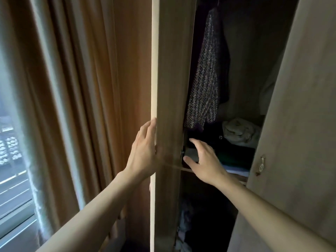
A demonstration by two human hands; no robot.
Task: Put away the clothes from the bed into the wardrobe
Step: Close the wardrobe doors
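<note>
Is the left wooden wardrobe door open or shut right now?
Open. The left wooden wardrobe door is swung out edge-on, and the hanging patterned garment shows inside.

The left door (169,88) of the wardrobe hid the left hand's (143,151) fingertips behind its edge. Right of that door, the folded stack (234,157) and the compartment below it were too dark to identify. The right door (294,124) ran off frame.
</note>
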